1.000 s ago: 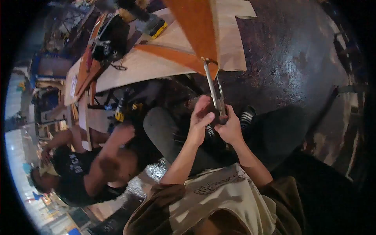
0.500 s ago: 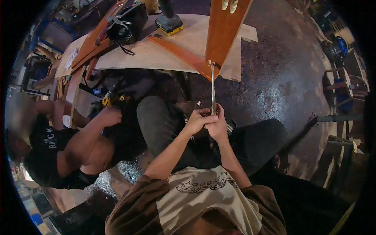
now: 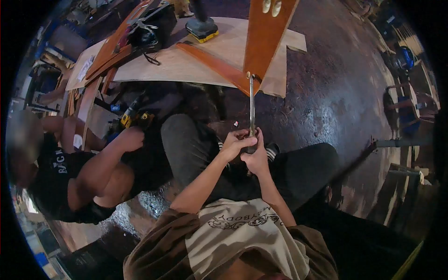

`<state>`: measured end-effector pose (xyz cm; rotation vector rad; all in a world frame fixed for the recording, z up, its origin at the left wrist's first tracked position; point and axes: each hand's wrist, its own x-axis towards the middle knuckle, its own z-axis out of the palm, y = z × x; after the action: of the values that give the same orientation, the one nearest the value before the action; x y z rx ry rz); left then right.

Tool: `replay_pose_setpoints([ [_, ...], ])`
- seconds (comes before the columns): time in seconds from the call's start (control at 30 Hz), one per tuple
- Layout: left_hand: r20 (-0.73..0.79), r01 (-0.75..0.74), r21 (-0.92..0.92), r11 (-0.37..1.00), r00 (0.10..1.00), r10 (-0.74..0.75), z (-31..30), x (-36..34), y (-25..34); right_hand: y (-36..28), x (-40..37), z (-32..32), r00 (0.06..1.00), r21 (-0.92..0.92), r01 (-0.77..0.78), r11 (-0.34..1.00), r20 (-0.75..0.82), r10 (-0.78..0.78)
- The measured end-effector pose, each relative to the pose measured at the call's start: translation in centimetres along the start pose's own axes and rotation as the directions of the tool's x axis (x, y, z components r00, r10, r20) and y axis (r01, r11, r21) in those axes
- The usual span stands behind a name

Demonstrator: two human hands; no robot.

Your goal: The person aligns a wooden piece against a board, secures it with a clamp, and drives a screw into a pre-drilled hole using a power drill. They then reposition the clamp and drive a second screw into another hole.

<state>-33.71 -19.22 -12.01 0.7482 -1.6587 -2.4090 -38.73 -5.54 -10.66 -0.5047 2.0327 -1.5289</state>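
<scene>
A long metal shaft of a screwdriver-like tool runs up from my two hands to the near end of a reddish-brown wooden board. Its tip meets the board beside a small hole; whether it sits inside cannot be made out. My left hand is closed around the tool's upper grip, thumb pointing right. Just below and to the right, my right hand wraps the same tool, its fingers partly hidden. A second reddish-brown piece slants across the worktop and meets the board's near end.
A light plywood worktop carries a black bag, a cordless tool with a yellow-and-black battery and more boards. At left a person in a black shirt sits near a yellow drill. Chairs stand at right.
My hands and the tool look slightly shifted, with my right hand a little lower on the tool. The boards and the other person stay nearly where they were.
</scene>
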Motion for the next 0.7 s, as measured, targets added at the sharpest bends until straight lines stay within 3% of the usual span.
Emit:
replay_pose_setpoints([
  [0.13,-0.01,-0.01,-0.037,0.999,1.0,0.009,0.7,-1.2,-0.6,-0.1,0.2,0.5,0.999,0.021,0.045,0.999,0.01,-0.045],
  [0.2,-0.186,-0.017,-0.532,0.847,0.978,-0.097,1.6,-2.1,-2.3,-0.1,0.2,0.3,1.0,0.0,0.008,1.0,0.018,-0.008],
  [0.27,-0.169,0.182,-0.552,0.814,0.931,-0.323,1.8,-3.7,-5.7,-0.7,-0.2,0.2,1.0,0.027,0.007,1.0,0.023,-0.007],
  [0.33,-0.083,0.446,-0.634,0.632,0.774,-0.628,0.7,-4.5,-9.2,-1.2,-0.2,0.2,0.99,-0.026,-0.137,0.99,0.021,0.137],
  [0.4,0.092,0.526,-0.632,0.569,0.78,-0.62,2.2,-6.0,-8.0,-0.2,-0.3,0.5,0.995,-0.046,-0.095,0.994,0.0,0.095],
  [0.47,0.093,0.462,-0.705,0.539,0.813,-0.575,3.8,-8.1,-5.6,-0.3,-0.3,0.6,0.997,-0.075,-0.069,0.995,-0.041,0.066],
  [0.5,0.089,0.399,-0.776,0.49,0.837,-0.541,4.7,-8.9,-4.4,-0.5,-0.6,0.4,0.995,0.006,-0.096,0.995,-0.024,0.096],
  [0.57,0.03,0.393,-0.799,0.455,0.783,-0.622,5.9,-10.5,-3.9,-1.3,-0.3,0.0,0.995,-0.036,-0.097,0.995,-0.03,0.096],
  [0.7,0.078,0.451,-0.788,0.418,0.748,-0.659,6.9,-13.8,-1.7,-1.4,-0.5,0.0,0.989,-0.069,-0.145,0.987,-0.024,0.144],
])
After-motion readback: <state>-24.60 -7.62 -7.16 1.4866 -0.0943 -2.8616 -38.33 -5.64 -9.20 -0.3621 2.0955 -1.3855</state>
